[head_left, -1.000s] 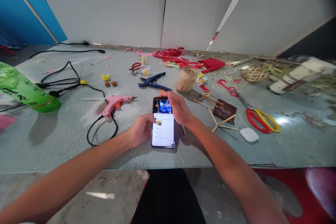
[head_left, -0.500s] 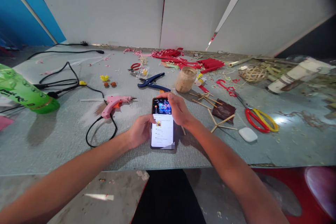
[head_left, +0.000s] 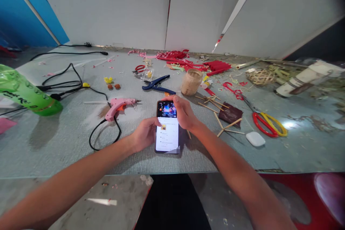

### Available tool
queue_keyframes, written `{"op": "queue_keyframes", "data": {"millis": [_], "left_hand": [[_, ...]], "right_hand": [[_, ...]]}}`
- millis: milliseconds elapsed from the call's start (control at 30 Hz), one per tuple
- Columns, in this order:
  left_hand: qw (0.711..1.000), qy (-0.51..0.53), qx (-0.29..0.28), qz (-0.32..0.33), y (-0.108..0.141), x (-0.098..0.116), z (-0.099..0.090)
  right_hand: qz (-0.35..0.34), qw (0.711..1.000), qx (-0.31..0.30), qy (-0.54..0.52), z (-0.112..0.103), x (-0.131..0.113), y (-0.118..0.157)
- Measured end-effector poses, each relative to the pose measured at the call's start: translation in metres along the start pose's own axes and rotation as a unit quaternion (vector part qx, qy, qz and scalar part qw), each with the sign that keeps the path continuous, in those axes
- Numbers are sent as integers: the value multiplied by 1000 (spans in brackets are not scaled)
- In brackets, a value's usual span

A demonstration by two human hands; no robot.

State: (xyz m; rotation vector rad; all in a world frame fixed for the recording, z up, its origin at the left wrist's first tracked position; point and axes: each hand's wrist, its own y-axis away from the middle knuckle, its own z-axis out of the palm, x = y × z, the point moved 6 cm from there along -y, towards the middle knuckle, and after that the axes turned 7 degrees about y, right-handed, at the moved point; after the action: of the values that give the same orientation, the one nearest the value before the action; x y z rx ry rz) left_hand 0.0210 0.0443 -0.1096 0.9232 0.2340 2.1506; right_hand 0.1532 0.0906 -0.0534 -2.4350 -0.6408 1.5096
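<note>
A person's left hand (head_left: 146, 134) clasps the left edge of a lit smartphone (head_left: 167, 136) just below the centre of the frame, thumb over the screen, while the right hand (head_left: 184, 112) has its grip curled around the phone's upper right corner. On the bench (head_left: 129, 165), a white case (head_left: 255, 139) and joined sticks (head_left: 233, 123) lie right of centre, a pink glue gun (head_left: 117, 106) left of centre. Beyond are blue cutters (head_left: 156, 86) and a jar (head_left: 192, 82) near mid-frame, then red strips (head_left: 172, 55) at upper centre.

From where I stand, the small bright picture (head_left: 169, 109) high on the phone (head_left: 167, 138) seems to have changed, its details blurred.
</note>
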Motion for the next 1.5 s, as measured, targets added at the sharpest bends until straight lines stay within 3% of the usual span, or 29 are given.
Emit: {"op": "queue_keyframes", "data": {"millis": [1333, 1500], "left_hand": [[999, -32, 20, 2, 2, -1, 2], [998, 2, 60, -12, 1, -2, 1]], "right_hand": [[5, 1000, -7, -2, 2, 0, 1], [-8, 1000, -3, 3, 2, 1, 0]]}}
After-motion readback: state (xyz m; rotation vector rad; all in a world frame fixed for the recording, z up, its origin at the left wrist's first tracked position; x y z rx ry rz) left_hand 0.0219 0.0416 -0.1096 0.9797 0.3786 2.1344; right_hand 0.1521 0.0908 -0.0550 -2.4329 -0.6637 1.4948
